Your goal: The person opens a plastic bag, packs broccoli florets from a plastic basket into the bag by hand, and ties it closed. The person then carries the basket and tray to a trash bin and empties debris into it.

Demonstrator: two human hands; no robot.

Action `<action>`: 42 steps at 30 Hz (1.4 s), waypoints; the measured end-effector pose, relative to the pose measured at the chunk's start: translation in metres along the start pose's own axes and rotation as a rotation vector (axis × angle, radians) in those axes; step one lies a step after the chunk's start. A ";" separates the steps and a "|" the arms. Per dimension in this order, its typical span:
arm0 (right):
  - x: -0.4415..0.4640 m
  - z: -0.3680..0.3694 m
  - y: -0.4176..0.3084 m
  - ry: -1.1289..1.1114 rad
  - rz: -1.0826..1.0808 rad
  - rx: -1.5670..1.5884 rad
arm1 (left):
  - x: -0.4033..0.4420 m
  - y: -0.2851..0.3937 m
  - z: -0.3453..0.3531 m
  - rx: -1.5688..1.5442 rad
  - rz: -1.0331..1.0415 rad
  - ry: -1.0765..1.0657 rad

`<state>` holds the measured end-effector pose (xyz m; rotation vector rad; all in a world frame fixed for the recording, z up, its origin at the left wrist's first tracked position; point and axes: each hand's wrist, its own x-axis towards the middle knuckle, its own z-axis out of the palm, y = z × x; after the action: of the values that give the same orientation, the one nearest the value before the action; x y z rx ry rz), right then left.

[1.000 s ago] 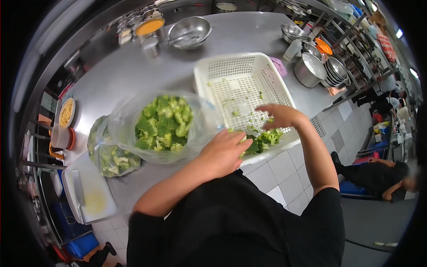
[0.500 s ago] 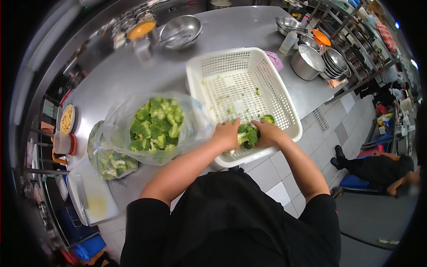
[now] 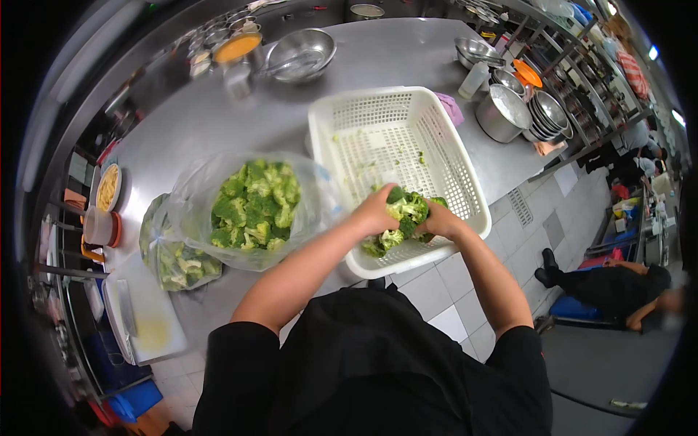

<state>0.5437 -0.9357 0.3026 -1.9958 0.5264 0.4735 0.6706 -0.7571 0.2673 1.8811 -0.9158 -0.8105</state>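
Green broccoli florets (image 3: 409, 211) are gathered between my two hands at the near end of a white perforated plastic basket (image 3: 449, 156). My left hand (image 3: 375, 213) curls around them from the left, and my right hand (image 3: 440, 220) closes in from the right. Some florets lie below my hands on the basket floor, with small crumbs scattered farther back. Left of the basket, an open clear plastic bag (image 3: 190, 190) holds many broccoli florets (image 3: 254, 202). Beside it, a second bag of broccoli (image 3: 187, 270) appears closed.
A cutting board with a knife (image 3: 155, 320) lies at the table's left corner. A metal bowl (image 3: 302, 54) and an orange-filled container (image 3: 238, 49) stand at the back. Pots (image 3: 503, 112) and stacked bowls (image 3: 549, 112) line the right edge. Another person (image 3: 603, 291) is at lower right.
Both hands have risen slightly from the basket floor with broccoli gathered between them, and more florets show. The bags stay in place.
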 end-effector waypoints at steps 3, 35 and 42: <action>-0.005 -0.003 -0.003 0.045 0.006 0.157 | -0.003 0.011 0.006 0.030 0.050 0.089; 0.074 0.129 -0.264 0.061 -0.624 -0.782 | -0.206 -0.002 -0.216 0.711 -0.525 0.504; -0.005 0.004 -0.219 0.140 -0.592 -0.322 | -0.220 0.027 -0.206 0.836 -0.319 0.614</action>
<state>0.6591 -0.8381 0.4613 -2.3746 -0.0808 0.0494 0.7166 -0.4968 0.4143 2.8204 -0.5893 0.0650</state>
